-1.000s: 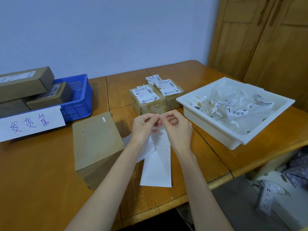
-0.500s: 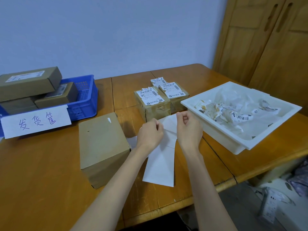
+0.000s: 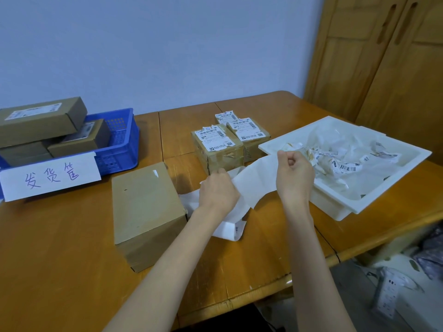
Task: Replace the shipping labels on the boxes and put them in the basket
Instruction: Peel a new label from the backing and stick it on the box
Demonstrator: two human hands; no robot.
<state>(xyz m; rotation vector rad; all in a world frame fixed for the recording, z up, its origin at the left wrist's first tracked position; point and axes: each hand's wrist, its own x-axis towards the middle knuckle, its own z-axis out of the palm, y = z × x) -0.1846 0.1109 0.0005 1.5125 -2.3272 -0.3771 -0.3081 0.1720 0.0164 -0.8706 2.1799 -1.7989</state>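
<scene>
At mid-frame, over the table, I pinch the new label sheet (image 3: 254, 185) in both my left hand (image 3: 218, 190) and my right hand (image 3: 294, 173), peeling sticker from backing. Best I pull slowly and flat, then lay it on the bare box (image 3: 146, 209) at lower left.

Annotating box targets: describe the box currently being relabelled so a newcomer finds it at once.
Start at the blue basket at the table's left edge; the target is the plain box standing alone just in front of it, left of the left hand. Unlike the small boxes behind, its top is bare cardboard with only a white label scrap at one corner.
</scene>
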